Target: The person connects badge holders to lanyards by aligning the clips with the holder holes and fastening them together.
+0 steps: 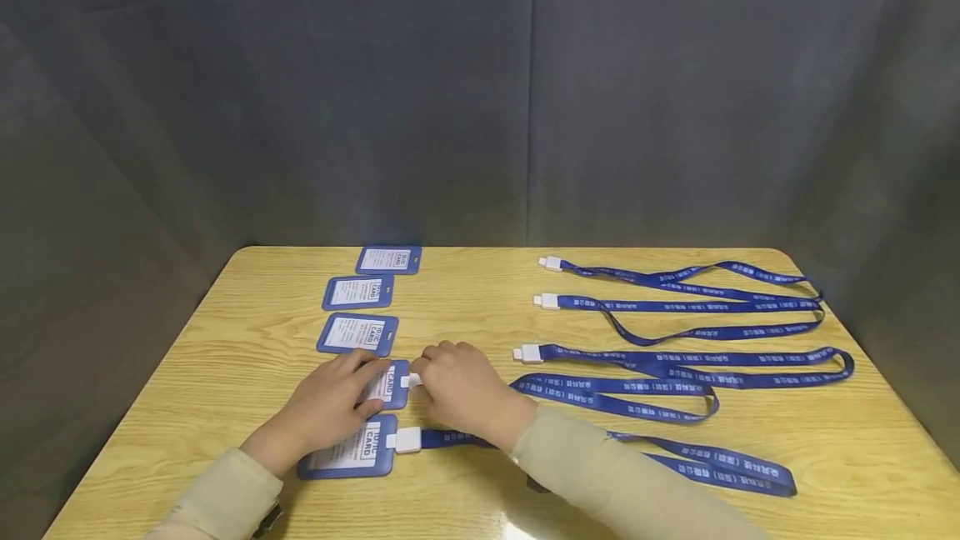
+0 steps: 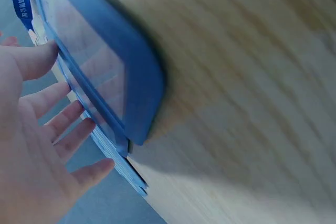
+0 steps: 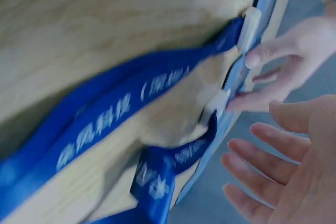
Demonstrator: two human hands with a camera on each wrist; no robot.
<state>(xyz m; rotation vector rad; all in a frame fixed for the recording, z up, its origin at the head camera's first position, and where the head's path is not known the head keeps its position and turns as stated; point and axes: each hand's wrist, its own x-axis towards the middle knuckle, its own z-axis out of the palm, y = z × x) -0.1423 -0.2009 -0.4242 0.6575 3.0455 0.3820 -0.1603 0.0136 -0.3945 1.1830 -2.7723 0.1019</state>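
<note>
My left hand (image 1: 333, 398) rests on the second-nearest blue ID card holder (image 1: 399, 394), fingers fairly straight and spread. In the left wrist view its thumb (image 2: 39, 59) overlaps the holder's edge. A white lanyard clip (image 1: 412, 380) sits at this holder's slot end. Beside that clip is my right hand (image 1: 465, 386), covering part of it in the head view; the right wrist view shows its fingers (image 3: 262, 163) loosely extended, apart from the clip (image 3: 215, 103). From there a blue lanyard (image 1: 615, 394) loops rightward. The nearest card holder (image 1: 348, 461) bears another white clip (image 1: 408, 440) and blue lanyard (image 1: 735, 469).
Three more card holders, the nearest of them (image 1: 357, 334) just beyond my left hand, lie in a column toward the back. Three separate lanyards with white clips, one (image 1: 531, 353) closest, stretch across the right side. A dark curtain (image 1: 375, 107) hangs behind the wooden table (image 1: 225, 340).
</note>
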